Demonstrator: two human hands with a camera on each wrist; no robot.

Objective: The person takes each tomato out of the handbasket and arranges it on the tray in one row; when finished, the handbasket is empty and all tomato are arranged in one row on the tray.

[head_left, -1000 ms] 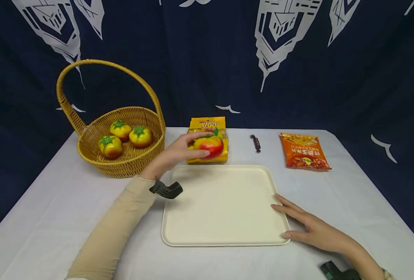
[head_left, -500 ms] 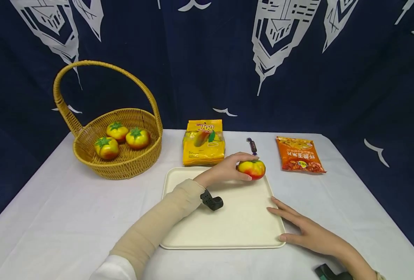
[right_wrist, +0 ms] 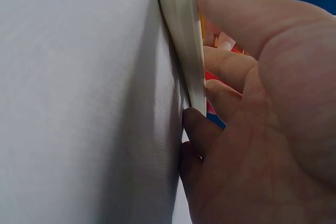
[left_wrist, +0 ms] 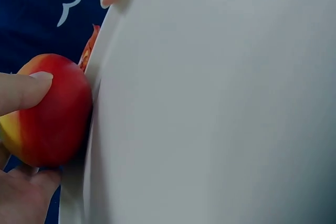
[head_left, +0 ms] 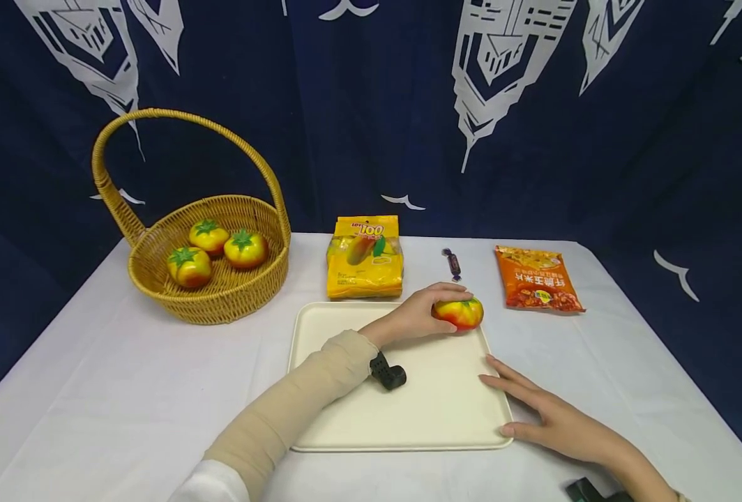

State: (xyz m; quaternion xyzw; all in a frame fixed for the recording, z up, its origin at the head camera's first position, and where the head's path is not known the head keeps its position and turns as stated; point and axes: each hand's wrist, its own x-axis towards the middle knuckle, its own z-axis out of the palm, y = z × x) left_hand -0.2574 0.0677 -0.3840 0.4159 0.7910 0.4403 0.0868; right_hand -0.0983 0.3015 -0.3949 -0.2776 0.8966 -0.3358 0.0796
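Note:
A red-and-yellow tomato is held by my left hand at the tray's far right corner. Thumb and fingers grip it from its left side; in the left wrist view the thumb presses on the red skin of the tomato, right at the tray's wall. The cream rectangular tray lies flat on the white table. My right hand rests along the tray's right edge, fingers spread and fairly straight. In the right wrist view, its thumb and fingertips touch the tray's rim.
A wicker basket with a tall handle stands at the left, holding several similar tomatoes. Behind the tray are a yellow snack bag, a small dark wrapped candy and an orange snack bag. A dark blue curtain hangs behind.
My left hand has carried the tomato rightward from in front of the yellow bag to the tray's far right corner, then slightly lower. The right hand stays at the tray's edge.

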